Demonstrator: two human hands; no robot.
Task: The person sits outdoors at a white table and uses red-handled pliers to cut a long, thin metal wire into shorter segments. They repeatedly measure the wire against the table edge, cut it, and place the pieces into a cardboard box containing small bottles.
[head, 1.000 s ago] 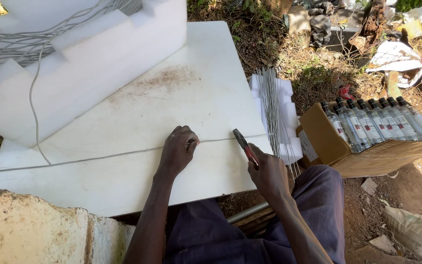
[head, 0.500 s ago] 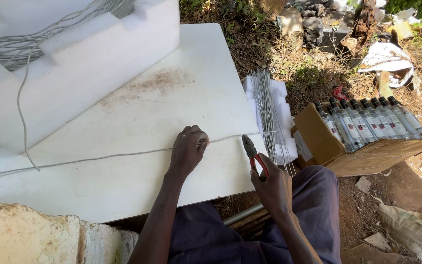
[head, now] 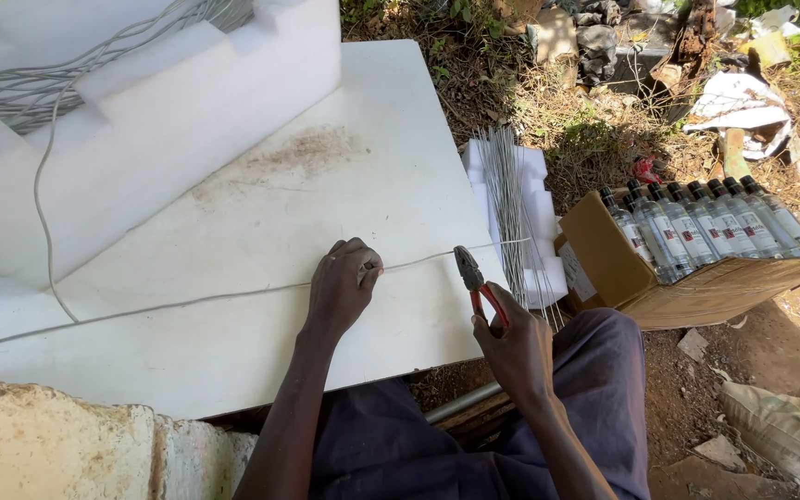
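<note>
A brown cardboard box [head: 604, 264] lies open on its side at the right, on bare earth. Its clear bottles [head: 710, 227] (lying in a row) carry pale labels [head: 676, 243] with small red marks.

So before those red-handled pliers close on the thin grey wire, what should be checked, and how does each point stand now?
1. Left hand pins the thin grey wire to the white flat board: ok.
2. Right hand grips the red-handled pliers: ok.
3. Plier jaws around the wire: not ok, they sit beside it.
4. Left fingers clear of the jaws: ok.
5. Wire lies straight across the board: ok.
6. Cut mark on the wire: cannot tell.
</note>
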